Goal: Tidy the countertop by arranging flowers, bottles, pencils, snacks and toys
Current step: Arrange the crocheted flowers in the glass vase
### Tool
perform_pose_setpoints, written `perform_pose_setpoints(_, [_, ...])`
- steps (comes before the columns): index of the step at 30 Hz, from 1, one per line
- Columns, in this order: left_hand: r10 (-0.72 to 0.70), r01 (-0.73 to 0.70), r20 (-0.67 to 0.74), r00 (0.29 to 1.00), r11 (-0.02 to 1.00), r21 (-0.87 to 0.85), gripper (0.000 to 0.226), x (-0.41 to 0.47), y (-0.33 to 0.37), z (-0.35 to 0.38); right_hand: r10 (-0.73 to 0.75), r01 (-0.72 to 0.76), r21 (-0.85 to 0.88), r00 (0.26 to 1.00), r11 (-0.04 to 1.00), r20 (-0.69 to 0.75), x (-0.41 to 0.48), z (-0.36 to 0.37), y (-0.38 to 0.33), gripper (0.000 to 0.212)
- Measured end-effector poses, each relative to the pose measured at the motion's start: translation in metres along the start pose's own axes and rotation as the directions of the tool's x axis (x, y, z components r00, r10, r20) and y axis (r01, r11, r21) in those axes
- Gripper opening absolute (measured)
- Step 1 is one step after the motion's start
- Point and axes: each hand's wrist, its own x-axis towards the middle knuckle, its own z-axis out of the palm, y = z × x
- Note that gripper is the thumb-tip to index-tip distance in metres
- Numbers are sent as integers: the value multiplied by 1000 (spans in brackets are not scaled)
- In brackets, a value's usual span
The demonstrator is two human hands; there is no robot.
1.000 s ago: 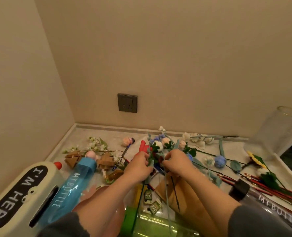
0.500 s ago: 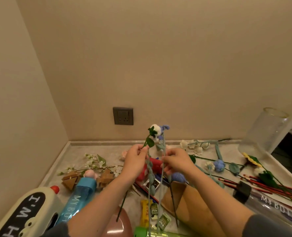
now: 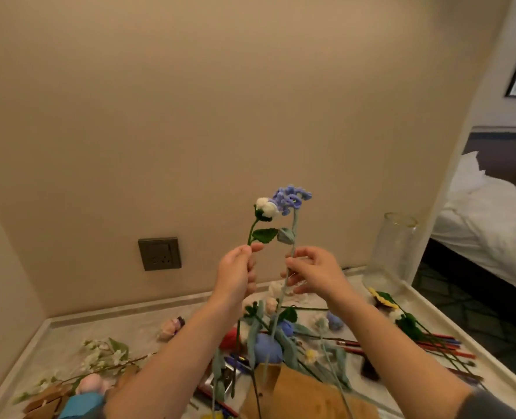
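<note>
White yarn rosebud (image 3: pixel 266 208): left grip (image 3: pixel 235 273) is pinching its stem; right grip (image 3: pixel 314 272) is pinching the purple sprig (image 3: pixel 290 199). Suggest levelling stems before glass vase (image 3: pixel 393 252).

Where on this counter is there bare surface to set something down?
Bare countertop shows at the back left, between the wall edge, the white blossom sprig and the pink toy. The middle, below the left hand pinching the white flower and right hand holding the purple flower, is piled with stems; pencils crowd the right, by the glass vase.
</note>
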Motion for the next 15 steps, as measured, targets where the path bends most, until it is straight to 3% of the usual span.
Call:
perform_pose_setpoints(10, [1, 34, 115, 993, 953, -301, 25, 37, -13, 120, -98, 97, -22, 995, 995, -33, 36, -115, -5, 12])
perform_pose_setpoints(15, [60, -26, 133, 989, 970, -240, 25, 61, -24, 185, -148, 146, -61, 988, 987, -38, 63, -181, -15, 12])
